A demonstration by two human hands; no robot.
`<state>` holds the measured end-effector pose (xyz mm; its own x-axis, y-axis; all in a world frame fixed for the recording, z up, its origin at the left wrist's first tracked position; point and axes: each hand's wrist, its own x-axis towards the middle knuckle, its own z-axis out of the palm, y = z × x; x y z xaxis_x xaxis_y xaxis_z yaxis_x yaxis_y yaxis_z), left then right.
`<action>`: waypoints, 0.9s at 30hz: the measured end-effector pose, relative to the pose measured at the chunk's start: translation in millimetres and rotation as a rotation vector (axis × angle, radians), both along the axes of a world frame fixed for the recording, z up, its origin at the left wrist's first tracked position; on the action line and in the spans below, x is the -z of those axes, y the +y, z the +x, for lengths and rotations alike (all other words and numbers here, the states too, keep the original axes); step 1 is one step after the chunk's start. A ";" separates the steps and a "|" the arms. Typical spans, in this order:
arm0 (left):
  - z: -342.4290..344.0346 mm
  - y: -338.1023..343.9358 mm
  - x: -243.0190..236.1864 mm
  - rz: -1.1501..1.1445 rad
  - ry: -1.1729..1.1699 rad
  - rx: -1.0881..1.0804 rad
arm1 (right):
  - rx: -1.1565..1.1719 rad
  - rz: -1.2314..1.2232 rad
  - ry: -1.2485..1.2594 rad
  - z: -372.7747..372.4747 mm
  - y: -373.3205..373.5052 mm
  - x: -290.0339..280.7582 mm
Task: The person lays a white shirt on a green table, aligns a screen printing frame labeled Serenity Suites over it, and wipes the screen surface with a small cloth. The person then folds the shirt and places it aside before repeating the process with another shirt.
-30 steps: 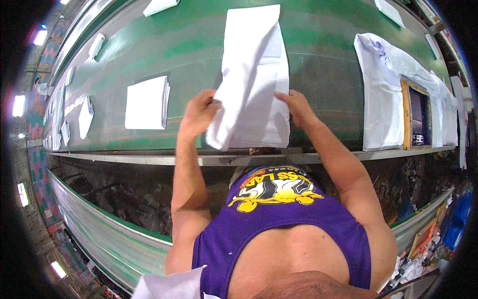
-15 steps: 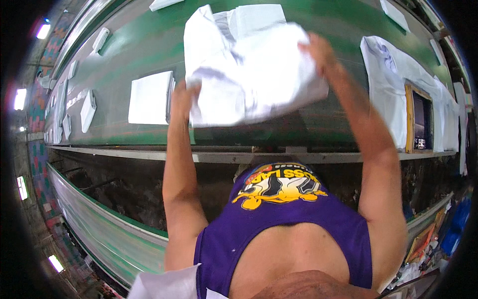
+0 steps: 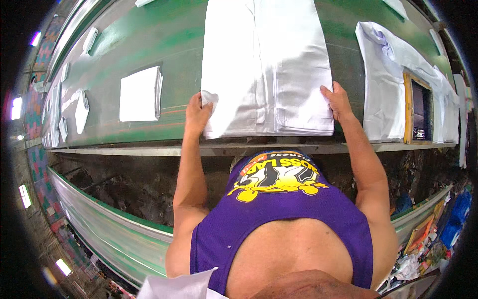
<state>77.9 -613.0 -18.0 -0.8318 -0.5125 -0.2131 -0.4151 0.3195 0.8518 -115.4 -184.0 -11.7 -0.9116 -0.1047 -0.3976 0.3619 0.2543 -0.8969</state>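
A large white cloth [image 3: 294, 74], folded in layers, lies spread on the green table [image 3: 172, 50] in front of me. Creases run lengthwise down its middle, and its near edge lies close to the table's front edge. At its left edge, near the lower corner, my left hand [image 3: 197, 114] pinches the fabric, with a bit of it turned up at the fingers. On the opposite edge my right hand [image 3: 339, 103] holds the cloth between thumb and fingers; the fingertips are partly hidden.
Left of the cloth lies a folded white stack [image 3: 139, 94], with several smaller white pieces farther left. To the right, a wooden frame with a dark panel [image 3: 408, 107] rests on another white cloth [image 3: 381, 94]. Behind me runs a second green surface [image 3: 112, 224]; clutter [image 3: 423, 244] fills the lower right.
The bunched, lifted cloth now lies flat and stretched out away from me. Both hands have come down to its side edges near the table front.
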 end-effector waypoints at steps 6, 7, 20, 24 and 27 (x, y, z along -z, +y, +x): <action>-24.2 54.5 -31.9 -0.792 0.122 0.074 | -0.103 0.829 1.130 26.4 -23.5 -15.3; -35.0 67.9 -27.4 -0.742 0.200 0.121 | -0.175 0.784 1.172 29.1 -36.3 -6.1; -89.0 155.3 -25.2 -0.773 -0.042 0.433 | -0.650 0.890 0.438 45.4 -137.3 -49.0; -89.1 135.3 -20.1 -0.782 -0.020 0.396 | -0.648 0.892 0.428 47.5 -136.1 -54.1; -97.8 119.7 -24.1 -0.812 -0.056 0.447 | -0.674 0.890 0.393 39.8 -139.6 -57.4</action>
<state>-19.9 -493.3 6.2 -0.9873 -0.1568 0.0246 -0.1438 0.9493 0.2795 -75.6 -323.6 45.7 -0.8542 -0.4391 -0.2783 -0.3454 0.8794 -0.3276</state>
